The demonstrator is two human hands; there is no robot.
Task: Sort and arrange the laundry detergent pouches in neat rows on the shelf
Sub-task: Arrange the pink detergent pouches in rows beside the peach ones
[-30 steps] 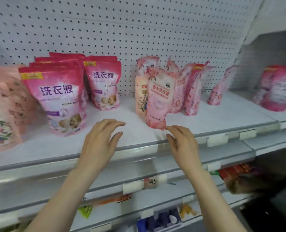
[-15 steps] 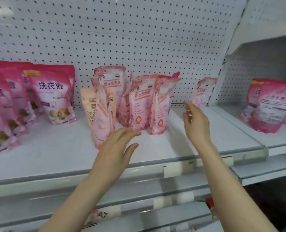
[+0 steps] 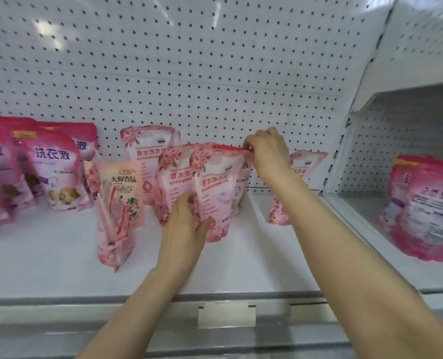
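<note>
Now both hands on pouches

On the shelf, the left hand grips the lower part of the front pale pouch. The right hand, apart and higher, pinches the top of a red-topped pouch just behind. Darker pink pouches stand at left.

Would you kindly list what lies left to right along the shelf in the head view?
Magenta puppy pouches, peach floral pouch, left hand, pale pink pouch it grips, red-topped pouch, right hand pinching it, leaning pouch, far-right pouches.
</note>
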